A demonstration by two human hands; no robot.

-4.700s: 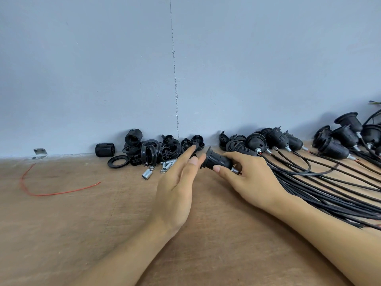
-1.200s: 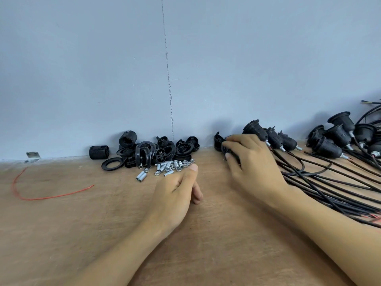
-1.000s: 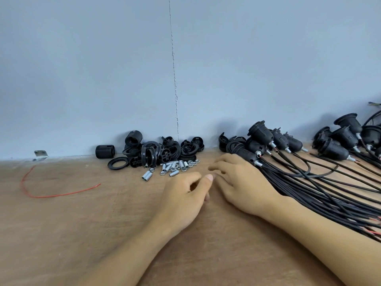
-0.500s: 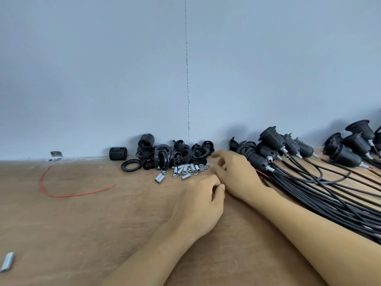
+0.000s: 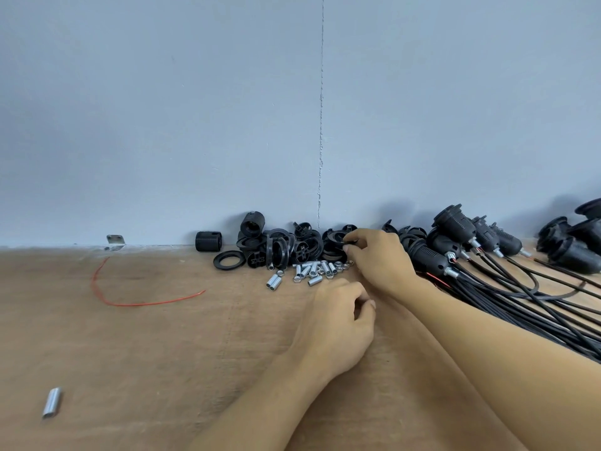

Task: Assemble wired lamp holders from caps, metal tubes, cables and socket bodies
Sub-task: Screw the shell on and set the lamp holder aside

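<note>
Cap (image 5: 336,237) pinched by right hand (image 5: 379,260); left hand (image 5: 336,320) curled on table (image 5: 162,353)

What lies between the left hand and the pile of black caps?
A small heap of short metal tubes, just beyond the left hand and in front of the black caps; the head view shows it.

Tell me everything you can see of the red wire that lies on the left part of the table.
The red wire is one thin, loose strand, seemingly with plastic insulation. It lies flat on the wooden table in an open hook shape: one end points toward the wall, then it bends down and round and runs right toward the pile of black parts, stopping short of it. Only the table touches it.
</note>
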